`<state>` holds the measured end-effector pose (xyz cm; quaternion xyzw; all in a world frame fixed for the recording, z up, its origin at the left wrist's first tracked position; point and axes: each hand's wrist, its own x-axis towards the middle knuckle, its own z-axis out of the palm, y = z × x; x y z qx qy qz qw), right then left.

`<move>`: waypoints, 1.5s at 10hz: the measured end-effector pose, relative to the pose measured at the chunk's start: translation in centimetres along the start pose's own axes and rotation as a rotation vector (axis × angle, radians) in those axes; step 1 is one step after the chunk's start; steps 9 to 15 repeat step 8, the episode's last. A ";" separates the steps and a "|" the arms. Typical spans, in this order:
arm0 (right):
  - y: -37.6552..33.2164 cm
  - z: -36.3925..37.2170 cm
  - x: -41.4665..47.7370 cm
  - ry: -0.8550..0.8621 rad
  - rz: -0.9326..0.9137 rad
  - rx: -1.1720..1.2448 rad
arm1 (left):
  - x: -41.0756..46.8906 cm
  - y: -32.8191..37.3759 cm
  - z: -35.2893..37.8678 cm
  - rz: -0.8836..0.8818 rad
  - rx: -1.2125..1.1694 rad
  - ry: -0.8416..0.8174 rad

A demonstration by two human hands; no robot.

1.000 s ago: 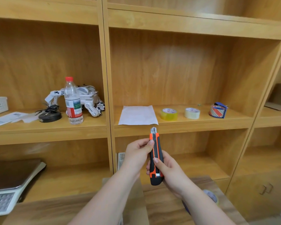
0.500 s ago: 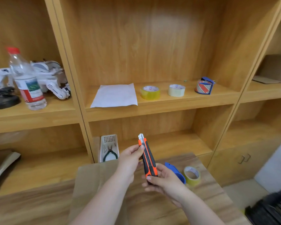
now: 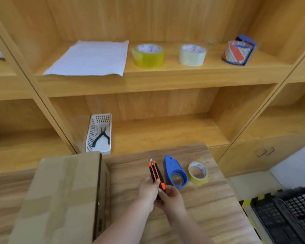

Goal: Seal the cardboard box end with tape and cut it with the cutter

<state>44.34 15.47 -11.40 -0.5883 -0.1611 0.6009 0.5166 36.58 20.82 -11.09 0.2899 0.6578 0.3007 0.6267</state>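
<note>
An orange and black cutter [image 3: 155,172] points away from me over the wooden table [image 3: 209,208]. My left hand [image 3: 147,191] grips its middle and my right hand [image 3: 171,195] holds its rear end. A little blade tip shows at the front. The cardboard box [image 3: 60,196] lies to the left of my hands, with strips of clear tape across its top. A blue tape dispenser [image 3: 174,171] and a yellowish tape roll [image 3: 198,172] lie just right of the cutter.
The shelf above holds a white sheet [image 3: 90,58], a yellow tape roll [image 3: 148,55], a pale roll [image 3: 192,54] and a red-striped roll in a blue holder [image 3: 238,51]. A white basket with pliers [image 3: 99,133] stands on the lower shelf. A black crate [image 3: 289,213] sits on the floor at right.
My view has tilted down, so the table, box and dispenser come into sight. Both hands have lowered the cutter from shelf height to just above the table.
</note>
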 end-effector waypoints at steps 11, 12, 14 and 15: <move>6.2 -1.9 5.8 0.130 0.211 -0.114 | 8.1 -3.4 -0.5 0.158 0.615 0.255; 6.2 -1.9 5.8 0.130 0.211 -0.114 | 8.1 -3.4 -0.5 0.158 0.615 0.255; 6.2 -1.9 5.8 0.130 0.211 -0.114 | 8.1 -3.4 -0.5 0.158 0.615 0.255; 6.2 -1.9 5.8 0.130 0.211 -0.114 | 8.1 -3.4 -0.5 0.158 0.615 0.255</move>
